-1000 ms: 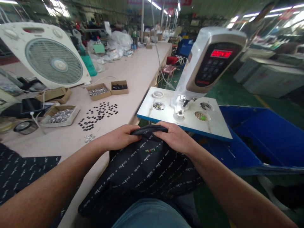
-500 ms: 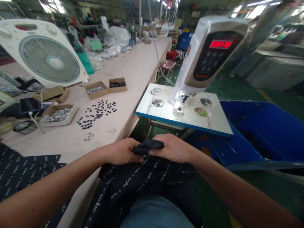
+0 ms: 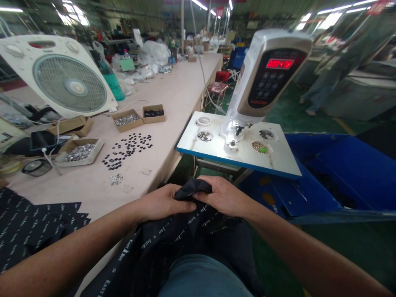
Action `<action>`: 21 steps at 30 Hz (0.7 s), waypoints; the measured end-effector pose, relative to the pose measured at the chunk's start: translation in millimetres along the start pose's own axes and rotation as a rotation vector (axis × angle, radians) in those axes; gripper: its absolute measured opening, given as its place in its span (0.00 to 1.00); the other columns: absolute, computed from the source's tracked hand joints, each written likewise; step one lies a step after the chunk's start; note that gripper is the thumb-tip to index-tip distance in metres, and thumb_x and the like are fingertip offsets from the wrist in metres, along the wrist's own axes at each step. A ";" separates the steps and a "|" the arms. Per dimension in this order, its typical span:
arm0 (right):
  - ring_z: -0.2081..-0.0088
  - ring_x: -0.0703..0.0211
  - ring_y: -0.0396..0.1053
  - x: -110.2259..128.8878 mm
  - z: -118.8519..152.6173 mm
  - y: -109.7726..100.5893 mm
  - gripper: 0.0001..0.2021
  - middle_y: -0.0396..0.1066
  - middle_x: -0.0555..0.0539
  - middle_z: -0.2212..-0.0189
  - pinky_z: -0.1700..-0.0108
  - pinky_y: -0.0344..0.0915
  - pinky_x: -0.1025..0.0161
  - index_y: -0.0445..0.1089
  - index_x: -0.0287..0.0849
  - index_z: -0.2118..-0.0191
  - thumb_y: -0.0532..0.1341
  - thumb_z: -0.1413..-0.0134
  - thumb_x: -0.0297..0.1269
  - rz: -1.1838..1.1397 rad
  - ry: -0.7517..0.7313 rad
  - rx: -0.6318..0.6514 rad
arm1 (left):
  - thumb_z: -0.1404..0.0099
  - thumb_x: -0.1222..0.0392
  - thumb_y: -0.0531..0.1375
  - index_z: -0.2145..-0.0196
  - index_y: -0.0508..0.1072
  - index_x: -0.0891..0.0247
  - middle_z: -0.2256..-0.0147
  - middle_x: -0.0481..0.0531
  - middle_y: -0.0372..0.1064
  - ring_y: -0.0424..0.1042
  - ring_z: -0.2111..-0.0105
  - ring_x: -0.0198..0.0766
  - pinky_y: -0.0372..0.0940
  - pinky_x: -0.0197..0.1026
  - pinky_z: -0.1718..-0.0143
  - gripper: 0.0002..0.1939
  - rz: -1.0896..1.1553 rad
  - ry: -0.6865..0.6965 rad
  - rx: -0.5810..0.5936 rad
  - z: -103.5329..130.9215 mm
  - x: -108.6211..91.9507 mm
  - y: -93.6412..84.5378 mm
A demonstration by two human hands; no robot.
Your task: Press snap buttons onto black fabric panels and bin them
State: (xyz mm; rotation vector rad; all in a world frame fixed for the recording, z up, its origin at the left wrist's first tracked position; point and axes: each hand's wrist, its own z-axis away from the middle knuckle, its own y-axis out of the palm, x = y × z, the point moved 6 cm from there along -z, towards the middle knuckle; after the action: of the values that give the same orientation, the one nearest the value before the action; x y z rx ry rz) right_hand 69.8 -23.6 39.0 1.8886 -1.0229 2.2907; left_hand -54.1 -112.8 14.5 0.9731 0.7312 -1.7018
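Ceiling tubes [image 3: 199, 5] glaring — white plate [image 3: 213, 144] brightly lit — edges stretched, blurred.

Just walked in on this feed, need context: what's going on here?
A person's left grip and right grip pinch a gathered fold of dark printed cloth in front of their body. The cloth is off the plate of the machine ahead, whose red display is lit. On the table to the left are loose black pieces, a fan and more printed fabric.
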 end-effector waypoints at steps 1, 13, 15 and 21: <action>0.64 0.58 0.71 2.2 0.5 -1.1 0.05 0.74 0.50 0.67 0.62 0.62 0.64 0.73 0.41 0.61 0.63 0.40 0.36 0.015 -0.002 -0.013 | 0.41 0.54 0.65 0.61 0.77 0.64 0.65 0.50 0.77 0.74 0.67 0.39 0.67 0.40 0.61 0.12 0.044 -0.010 0.007 0.2 2.5 1.7; 0.63 0.59 0.72 2.0 -5.1 1.2 0.08 0.75 0.52 0.65 0.61 0.62 0.66 0.74 0.43 0.57 0.64 0.43 0.34 0.002 0.033 0.017 | 0.53 0.62 0.71 0.65 0.79 0.66 0.69 0.50 0.78 0.74 0.70 0.38 0.67 0.39 0.62 0.15 0.396 -0.046 -0.116 0.8 19.0 6.3; 0.62 0.59 0.72 2.4 -7.4 3.0 0.07 0.75 0.52 0.64 0.61 0.62 0.66 0.74 0.43 0.57 0.64 0.42 0.34 0.000 0.030 0.044 | 0.51 0.58 0.72 0.64 0.78 0.66 0.67 0.52 0.79 0.75 0.69 0.39 0.67 0.40 0.61 0.17 0.453 -0.054 -0.106 0.5 22.5 5.4; 0.61 0.57 0.72 8.0 -15.9 7.2 0.07 0.75 0.51 0.64 0.60 0.63 0.65 0.74 0.42 0.58 0.61 0.39 0.35 0.031 0.036 0.145 | 0.45 0.53 0.70 0.63 0.78 0.67 0.67 0.53 0.78 0.75 0.69 0.36 0.67 0.38 0.61 0.17 0.500 -0.049 -0.099 0.9 33.4 -7.4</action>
State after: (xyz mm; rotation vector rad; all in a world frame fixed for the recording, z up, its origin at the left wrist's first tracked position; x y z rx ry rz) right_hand 50.7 -24.8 41.6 1.8854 -0.9112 2.4698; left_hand -67.2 -126.6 -13.9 0.9467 0.4829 -1.2367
